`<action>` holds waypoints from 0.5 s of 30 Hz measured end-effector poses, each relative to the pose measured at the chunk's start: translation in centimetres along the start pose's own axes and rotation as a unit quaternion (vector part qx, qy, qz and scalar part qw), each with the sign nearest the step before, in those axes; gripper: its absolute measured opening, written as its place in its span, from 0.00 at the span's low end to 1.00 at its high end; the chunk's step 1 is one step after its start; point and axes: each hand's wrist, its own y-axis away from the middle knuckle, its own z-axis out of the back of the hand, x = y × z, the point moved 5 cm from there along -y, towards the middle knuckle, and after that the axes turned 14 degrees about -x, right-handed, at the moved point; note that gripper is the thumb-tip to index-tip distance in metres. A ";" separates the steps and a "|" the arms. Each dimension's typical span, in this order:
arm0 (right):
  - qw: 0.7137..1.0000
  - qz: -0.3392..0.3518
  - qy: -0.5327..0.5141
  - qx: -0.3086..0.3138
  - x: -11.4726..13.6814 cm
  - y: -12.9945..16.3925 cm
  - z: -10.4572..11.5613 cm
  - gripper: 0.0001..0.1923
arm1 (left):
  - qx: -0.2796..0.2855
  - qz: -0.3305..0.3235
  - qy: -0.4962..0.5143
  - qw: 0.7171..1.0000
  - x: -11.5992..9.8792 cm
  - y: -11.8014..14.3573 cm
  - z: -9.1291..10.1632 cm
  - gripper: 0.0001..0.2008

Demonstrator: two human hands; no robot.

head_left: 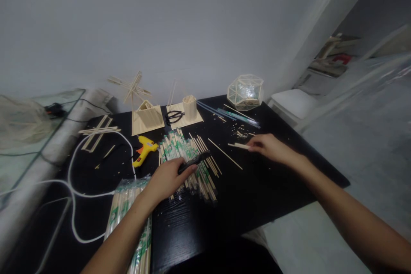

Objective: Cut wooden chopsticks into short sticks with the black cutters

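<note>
My left hand [167, 177] is closed around a slim black tool [201, 157], whose exact kind I cannot make out, above a pile of wooden chopsticks in green-printed wrappers [175, 147]. To the right, my right hand [266, 147] pinches short pale wooden sticks [240, 146] near the tabletop. One loose bare stick [225, 154] lies between the hands, and small wood scraps [241, 134] are scattered just beyond my right fingers. A yellow glue gun [145, 151] rests left of the pile.
A plastic-wrapped bundle of chopsticks [120, 209] lies under my left forearm, beside a white cable [73, 205]. Black-handled scissors [174, 116] rest by a small stick cup [190, 108]. Behind stand a windmill model [148, 115] and a polyhedral stick frame [245, 92]. Crossed sticks [100, 132] lie left.
</note>
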 end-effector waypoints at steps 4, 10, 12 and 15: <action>0.999 -0.002 -0.020 0.029 -0.2 0.8 -0.4 0.06 | -0.003 0.001 0.005 1.000 -0.1 0.0 0.0 0.27; 0.995 -0.003 0.041 -0.088 -1.2 -1.9 0.4 0.05 | -0.001 0.004 0.001 1.000 -0.1 0.0 0.1 0.27; 0.994 -0.012 0.030 -0.107 -1.3 -2.2 0.9 0.05 | -0.001 0.003 0.002 1.000 -0.1 0.0 0.2 0.28; 0.995 -0.052 -0.042 -0.075 -1.1 -1.4 1.4 0.07 | 0.000 0.003 -0.001 1.000 -0.1 0.0 0.1 0.28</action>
